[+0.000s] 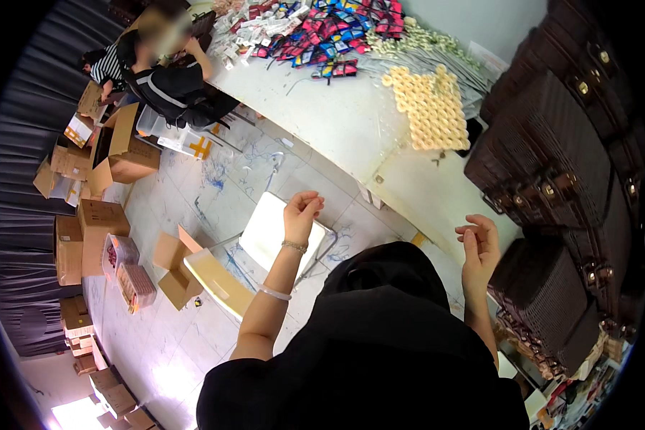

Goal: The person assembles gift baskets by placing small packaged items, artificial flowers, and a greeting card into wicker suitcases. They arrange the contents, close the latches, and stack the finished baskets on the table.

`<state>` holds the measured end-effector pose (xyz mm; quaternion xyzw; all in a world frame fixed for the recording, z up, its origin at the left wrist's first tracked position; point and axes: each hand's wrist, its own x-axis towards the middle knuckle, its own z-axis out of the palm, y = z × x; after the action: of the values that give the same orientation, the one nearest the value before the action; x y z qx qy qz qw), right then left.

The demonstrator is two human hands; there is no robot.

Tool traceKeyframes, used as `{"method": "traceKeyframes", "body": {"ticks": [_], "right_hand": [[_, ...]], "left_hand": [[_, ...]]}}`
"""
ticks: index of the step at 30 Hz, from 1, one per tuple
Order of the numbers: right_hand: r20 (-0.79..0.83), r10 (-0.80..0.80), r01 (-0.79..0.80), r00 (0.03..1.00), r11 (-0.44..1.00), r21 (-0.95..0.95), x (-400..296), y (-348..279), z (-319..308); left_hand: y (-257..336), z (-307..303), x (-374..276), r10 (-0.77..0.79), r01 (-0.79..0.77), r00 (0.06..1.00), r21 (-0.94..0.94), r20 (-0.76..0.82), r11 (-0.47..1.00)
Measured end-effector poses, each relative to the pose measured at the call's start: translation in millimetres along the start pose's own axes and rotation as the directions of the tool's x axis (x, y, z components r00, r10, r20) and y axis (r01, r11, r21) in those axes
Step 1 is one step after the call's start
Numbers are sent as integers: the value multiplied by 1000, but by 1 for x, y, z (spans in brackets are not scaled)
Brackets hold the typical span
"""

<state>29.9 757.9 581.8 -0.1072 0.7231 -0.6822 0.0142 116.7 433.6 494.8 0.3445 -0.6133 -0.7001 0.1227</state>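
Note:
My left hand (302, 215), with a bracelet and a bangle on its arm, hangs in the air above the white seat of a chair (263, 228). Its fingers are loosely curled with nothing seen in them. My right hand (479, 247) is raised over the near edge of the white table (322, 113), fingers apart and bent, holding nothing. Dark brown woven cases with metal clasps (537, 140) are stacked to its right. On the table lie a sheet of round cream-coloured pieces (432, 110) and a heap of pink, blue and yellow packets (328, 35).
A person (166, 91) in dark clothes sits at the table's far left, with another person in stripes behind. Open cardboard boxes (134, 161) and plastic baskets (135, 287) stand on the tiled floor at left. Green-white stems (424, 40) lie at the table's back.

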Motion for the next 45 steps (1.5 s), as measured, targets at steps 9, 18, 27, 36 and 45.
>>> {"method": "traceKeyframes", "body": {"ticks": [9, 18, 27, 36, 45], "right_hand": [[52, 117, -121, 992, 989, 83, 118, 45, 69], [381, 489, -598, 785, 759, 256, 190, 117, 223], [-67, 551, -534, 832, 762, -367, 368, 265, 425], [-426, 292, -515, 856, 554, -655, 407, 278, 474], [-75, 451, -446, 889, 892, 81, 338, 125, 478]], "left_hand": [[19, -8, 102, -1, 1, 1000, -71, 1, 997], [13, -49, 222, -238, 235, 970, 80, 42, 969], [20, -99, 420, -252, 205, 930, 192, 269, 960], [75, -141, 523, -28, -168, 886, 376, 463, 911], [149, -71, 518, -163, 332, 677, -100, 717, 938]]}}
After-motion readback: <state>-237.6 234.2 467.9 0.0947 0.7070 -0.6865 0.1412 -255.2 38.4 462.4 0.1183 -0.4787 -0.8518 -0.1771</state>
